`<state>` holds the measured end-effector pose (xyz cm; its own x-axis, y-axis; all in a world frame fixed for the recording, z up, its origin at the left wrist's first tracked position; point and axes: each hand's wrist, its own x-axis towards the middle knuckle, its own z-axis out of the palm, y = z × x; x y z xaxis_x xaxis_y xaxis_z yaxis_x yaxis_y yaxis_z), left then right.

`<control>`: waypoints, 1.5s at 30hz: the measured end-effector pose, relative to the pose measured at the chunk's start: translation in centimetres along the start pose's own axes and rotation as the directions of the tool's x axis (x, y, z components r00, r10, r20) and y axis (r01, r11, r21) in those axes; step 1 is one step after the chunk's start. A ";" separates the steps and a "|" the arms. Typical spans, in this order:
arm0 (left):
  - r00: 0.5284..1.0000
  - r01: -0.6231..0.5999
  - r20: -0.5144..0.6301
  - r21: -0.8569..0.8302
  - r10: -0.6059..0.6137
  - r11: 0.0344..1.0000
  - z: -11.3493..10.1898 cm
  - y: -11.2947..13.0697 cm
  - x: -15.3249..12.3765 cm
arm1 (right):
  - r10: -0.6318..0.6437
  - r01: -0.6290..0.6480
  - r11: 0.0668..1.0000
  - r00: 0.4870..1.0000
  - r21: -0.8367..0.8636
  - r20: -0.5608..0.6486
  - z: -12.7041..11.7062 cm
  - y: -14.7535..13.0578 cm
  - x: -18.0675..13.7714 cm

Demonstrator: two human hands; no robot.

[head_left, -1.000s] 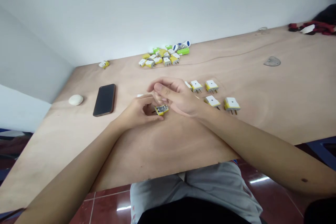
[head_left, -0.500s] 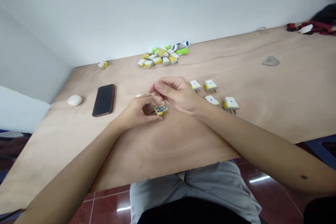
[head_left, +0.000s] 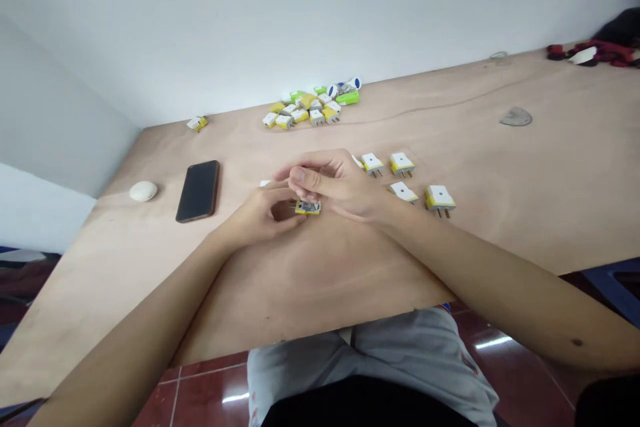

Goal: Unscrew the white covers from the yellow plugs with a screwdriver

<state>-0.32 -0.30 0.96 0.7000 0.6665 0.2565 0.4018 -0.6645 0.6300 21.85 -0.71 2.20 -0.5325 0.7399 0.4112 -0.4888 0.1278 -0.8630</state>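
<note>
My left hand [head_left: 263, 213] holds an opened yellow plug half [head_left: 308, 207] against the wooden table [head_left: 320, 280], its inner parts facing up. My right hand [head_left: 340, 183] hovers right over it with thumb and fingers pinched together; what is between them is too small to tell. A white piece [head_left: 265, 183] peeks out behind my left hand. Several finished white-and-yellow plugs [head_left: 440, 198] stand in two rows just right of my right hand.
A heap of yellow, white and green plug parts [head_left: 313, 107] lies at the back, a lone plug [head_left: 198, 123] to its left. A black phone [head_left: 198, 190] and a white oval object [head_left: 143, 191] rest left. A grey semicircular piece [head_left: 515, 117] and red-black items [head_left: 595, 53] lie far right.
My right hand has dropped lower and closed in over the yellow plug half. My left hand has stayed holding the plug half in place.
</note>
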 end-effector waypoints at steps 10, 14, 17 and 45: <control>0.994 0.107 -0.026 -0.022 -0.107 0.994 0.4 0.2 -0.2 | -0.073 0.070 0.986 0.997 -0.151 -0.008 0.1 0.1 0.3; 0.997 0.082 0.015 -0.057 -0.082 0.995 0.2 0.1 -0.2 | -0.026 0.026 0.998 1.000 -0.057 -0.004 0.3 0.2 0.1; 0.999 0.011 0.040 -0.007 -0.010 1.000 -0.2 -0.2 -0.2 | 0.029 -0.029 0.996 1.000 0.081 0.002 0.3 0.3 0.1; 0.991 0.135 0.000 -0.132 -0.136 0.982 0.1 0.4 -0.1 | 0.011 -0.009 0.999 0.999 -0.051 0.038 0.5 0.9 0.1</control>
<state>-0.11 -0.66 1.13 0.6389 0.7506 0.1686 0.4107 -0.5181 0.7503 21.03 -0.84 1.56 -0.5636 0.7155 0.4128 -0.4483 0.1549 -0.8804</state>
